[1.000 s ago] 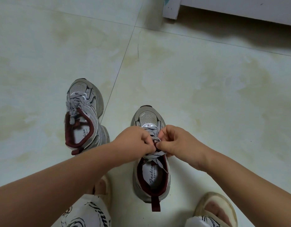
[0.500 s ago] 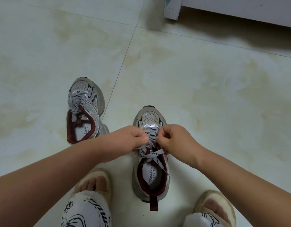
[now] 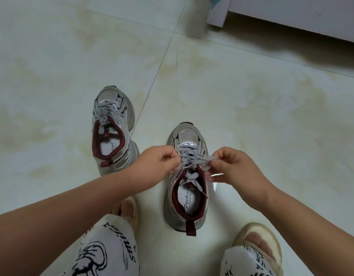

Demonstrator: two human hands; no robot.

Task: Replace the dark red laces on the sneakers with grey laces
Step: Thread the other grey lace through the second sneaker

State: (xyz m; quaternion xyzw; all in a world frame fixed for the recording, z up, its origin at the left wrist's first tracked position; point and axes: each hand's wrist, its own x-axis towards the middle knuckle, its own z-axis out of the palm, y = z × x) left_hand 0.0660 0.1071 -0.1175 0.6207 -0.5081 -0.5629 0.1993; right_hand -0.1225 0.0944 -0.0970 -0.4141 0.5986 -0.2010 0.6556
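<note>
Two grey sneakers with dark red lining stand on the tiled floor. The near sneaker (image 3: 187, 198) sits between my hands and carries a grey patterned lace (image 3: 194, 161). My left hand (image 3: 159, 166) pinches the lace's left part beside the eyelets. My right hand (image 3: 235, 168) pinches a loop of the same lace pulled out to the right. Two lace ends hang down into the shoe's opening. The far sneaker (image 3: 112, 128) stands to the left, laced in grey with a tied knot.
My two feet in pale slippers, the left slipper (image 3: 128, 211) and the right slipper (image 3: 259, 244), and patterned trouser legs lie at the bottom. White furniture (image 3: 291, 14) stands at the top right. Floor tiles stretch all around.
Both hands were together over the tongue; now they have drawn apart sideways, stretching the grey lace loops outward. The view has shifted slightly.
</note>
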